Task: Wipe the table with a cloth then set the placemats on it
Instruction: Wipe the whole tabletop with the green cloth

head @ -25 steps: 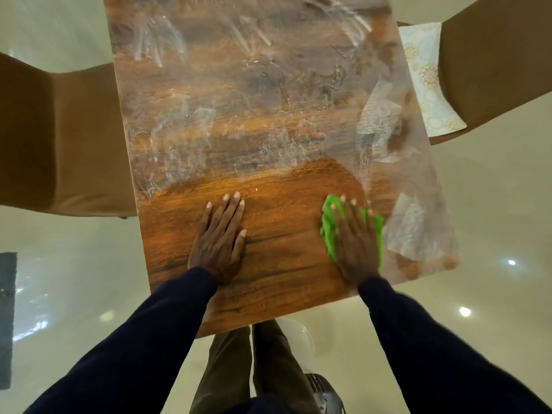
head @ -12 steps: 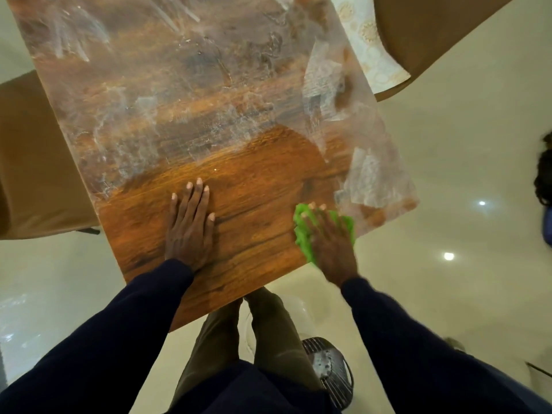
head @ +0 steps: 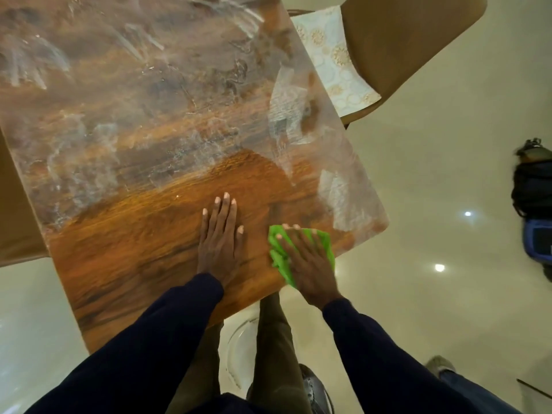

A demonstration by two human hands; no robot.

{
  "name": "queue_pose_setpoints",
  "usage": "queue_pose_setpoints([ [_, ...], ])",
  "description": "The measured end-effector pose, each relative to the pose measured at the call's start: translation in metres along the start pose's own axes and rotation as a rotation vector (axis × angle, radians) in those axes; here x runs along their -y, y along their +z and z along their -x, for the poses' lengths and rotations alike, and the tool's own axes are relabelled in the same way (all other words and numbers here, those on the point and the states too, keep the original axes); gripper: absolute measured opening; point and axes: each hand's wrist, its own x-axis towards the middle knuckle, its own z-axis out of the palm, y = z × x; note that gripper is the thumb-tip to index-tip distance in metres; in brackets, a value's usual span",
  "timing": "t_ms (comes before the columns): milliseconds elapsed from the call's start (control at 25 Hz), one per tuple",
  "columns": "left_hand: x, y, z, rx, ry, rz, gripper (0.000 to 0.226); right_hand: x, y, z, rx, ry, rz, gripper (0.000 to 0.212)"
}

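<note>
A wooden table [head: 125, 264] fills the view; its far part is smeared with white streaks, its near part is clean brown wood. My right hand [head: 310, 261] presses flat on a green cloth [head: 279, 258] near the table's near right corner. My left hand [head: 219, 240] lies flat on the clean wood just left of the cloth, fingers spread, holding nothing. A cream placemat [head: 331, 58] with gold circles lies on a brown chair beyond the table's right edge.
A brown chair [head: 403, 40] stands at the top right and another brown chair [head: 15, 204] at the left edge. Another person [head: 534, 210] is at the far right. My legs and a shoe show below the table's near edge, on a glossy cream floor.
My right hand has slid the green cloth along the near right part of the table, toward the near edge. My left hand stays flat on the wood. The camera view has shifted.
</note>
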Motion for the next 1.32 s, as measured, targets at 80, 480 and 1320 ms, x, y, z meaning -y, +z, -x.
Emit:
queue_pose_setpoints([
  [80,-0.008,0.005,-0.005,-0.006,-0.063,-0.056,0.062,-0.055,-0.015,-0.017,0.012,0.156,0.033,0.06],
  [480,-0.014,0.011,-0.007,-0.06,-0.078,-0.211,0.064,-0.055,-0.016,-0.088,0.11,-0.28,-0.014,0.066],
  [1320,-0.011,0.013,-0.008,-0.111,-0.145,-0.188,0.065,-0.06,-0.038,-0.241,-0.099,0.089,-0.038,0.059],
])
